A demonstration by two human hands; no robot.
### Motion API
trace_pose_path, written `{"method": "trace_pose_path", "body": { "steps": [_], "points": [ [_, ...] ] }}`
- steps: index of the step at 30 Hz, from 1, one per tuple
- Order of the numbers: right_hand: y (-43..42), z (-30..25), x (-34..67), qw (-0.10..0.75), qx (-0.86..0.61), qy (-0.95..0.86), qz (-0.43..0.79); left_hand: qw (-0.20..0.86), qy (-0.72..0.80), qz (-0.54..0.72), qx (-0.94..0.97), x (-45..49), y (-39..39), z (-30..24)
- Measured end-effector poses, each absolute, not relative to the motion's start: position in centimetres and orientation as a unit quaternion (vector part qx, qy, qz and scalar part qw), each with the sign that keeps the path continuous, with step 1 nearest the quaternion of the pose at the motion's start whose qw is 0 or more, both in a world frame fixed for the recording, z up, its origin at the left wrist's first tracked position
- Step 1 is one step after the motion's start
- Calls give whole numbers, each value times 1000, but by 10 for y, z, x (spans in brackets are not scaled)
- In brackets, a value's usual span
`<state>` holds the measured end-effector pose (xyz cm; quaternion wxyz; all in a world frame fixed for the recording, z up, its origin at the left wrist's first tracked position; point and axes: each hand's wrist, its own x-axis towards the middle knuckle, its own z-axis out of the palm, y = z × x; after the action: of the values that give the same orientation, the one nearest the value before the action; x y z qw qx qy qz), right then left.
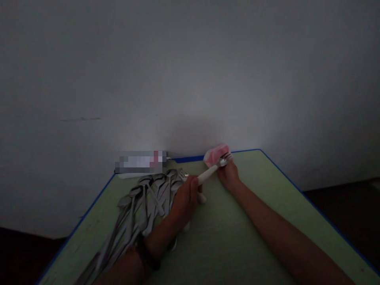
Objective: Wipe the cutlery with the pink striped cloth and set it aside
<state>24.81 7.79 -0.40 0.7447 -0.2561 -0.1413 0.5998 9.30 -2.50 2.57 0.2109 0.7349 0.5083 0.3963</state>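
A fork (pixel 211 171) with a pale handle and metal tines is held over the table. My left hand (pixel 187 198) is closed around its handle. At the tines, my right hand (pixel 228 174) is closed on a pink and white cloth (pixel 218 154), which lies right behind the fork's head. Whether the cloth touches the tines I cannot tell. Beside and partly behind my left hand lies a pile of metal spoons and forks (pixel 145 202). Another pale handle end (pixel 202 198) shows just below my left hand.
The pale green table (pixel 225 237) has a blue edge and stands against a grey wall (pixel 190 79). At the back left is a blurred-out flat item (pixel 141 162) by the table edge. The cutlery covers much of the left side.
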Motion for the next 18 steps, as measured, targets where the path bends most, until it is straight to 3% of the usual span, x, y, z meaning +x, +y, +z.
{"method": "trace_pose_path", "body": {
  "steps": [11,18],
  "points": [
    [57,11,254,594,-165,-205,760,227,577,398,676,92,-17,33],
    [60,0,241,644,-278,-284,653,241,554,363,709,91,-15,31]
  ]
}}
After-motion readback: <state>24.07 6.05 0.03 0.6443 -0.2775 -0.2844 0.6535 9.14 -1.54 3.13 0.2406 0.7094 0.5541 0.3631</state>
